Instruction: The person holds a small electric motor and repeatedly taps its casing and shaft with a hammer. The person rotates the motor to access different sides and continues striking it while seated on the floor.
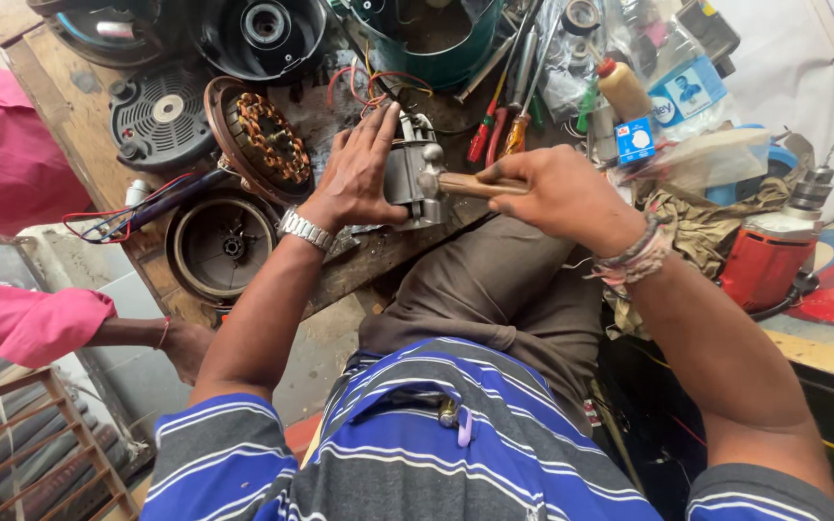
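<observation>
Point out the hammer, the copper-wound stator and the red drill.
hammer (433,180), head view, on the metal head at the grey motor part.
copper-wound stator (267,138), head view, on its copper coils.
red drill (764,262), head view, on the red body.

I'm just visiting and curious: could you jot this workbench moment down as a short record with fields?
Left hand: flat on a grey metal motor part, steadying it
Right hand: fingers closed round a hammer, its head against the motor part
Nearby: copper-wound stator, screwdrivers, red drill
Surface: worn wooden bench
Other person: pink sleeve, at left
</observation>
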